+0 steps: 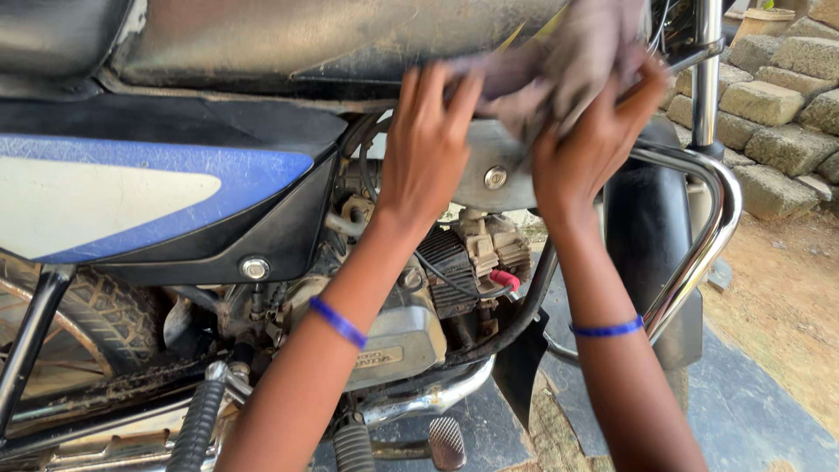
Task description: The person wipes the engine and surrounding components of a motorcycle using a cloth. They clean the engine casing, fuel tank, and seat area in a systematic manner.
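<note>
A motorcycle stands side-on in front of me, its dusty dark fuel tank [332, 39] across the top. Both my hands are raised to the tank's lower front edge. My left hand [428, 144] and my right hand [590, 140] together grip a grey-purple cloth [559, 65], bunched and blurred, pressed against the tank and the silver frame plate [489, 170] below it. Each wrist carries a blue band. Under my arms sits the engine [454, 262] with its finned cylinder and a red spark plug cap [505, 280].
A blue and white side panel [149, 197] is at the left, with the rear tyre [96, 319] beneath. A chrome crash guard [712, 218] curves at the right beside the front fork. Stone blocks [778, 96] are stacked at the far right by bare soil.
</note>
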